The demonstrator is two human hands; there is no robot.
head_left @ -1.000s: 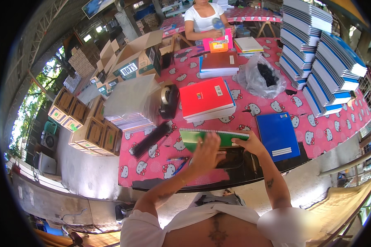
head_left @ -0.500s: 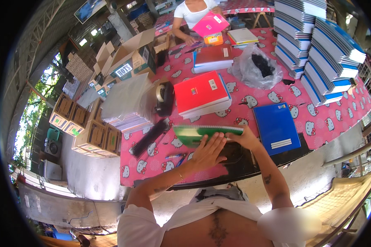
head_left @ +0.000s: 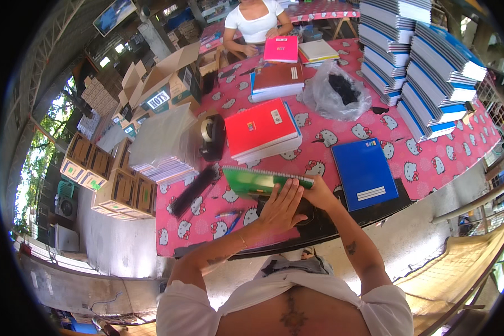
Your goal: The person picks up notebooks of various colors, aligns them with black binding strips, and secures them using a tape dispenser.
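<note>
One green-covered, wire-bound notebook (head_left: 252, 183): held at the near side of a table with a pink cloth printed with white cat faces (head_left: 448, 151), above a black patch of the table's near edge (head_left: 322, 228). Long axis: left to right, slanting, left end farther from the person and right end nearer. Wire spine along the far, upper edge; cover tilted toward the person; whether the lower edge touches the table I cannot tell. Left hand (head_left: 283, 206): flat, fingers extended together, laid against the cover and hiding part of it. Right hand (head_left: 318, 194): closed about the notebook's right end, some fingers out of sight. Directly beyond: one stack of notebooks topped by a red cover (head_left: 260, 126), bounding the space on the far side. Just right of the right hand: one blue-covered notebook (head_left: 364, 173), lying flat, its long side running away from the person. To the left: one bundle of thin black strips (head_left: 195, 191), lying diagonally; some pens (head_left: 232, 219), nearer the person; one black tape dispenser (head_left: 213, 140); one pile topped with greyish translucent sheets (head_left: 163, 134). Farther off: one brown-topped notebook stack (head_left: 277, 78); one clear plastic bag with black contents (head_left: 325, 101); tall piles of blue-edged notebooks (head_left: 386, 53), at right.
</note>
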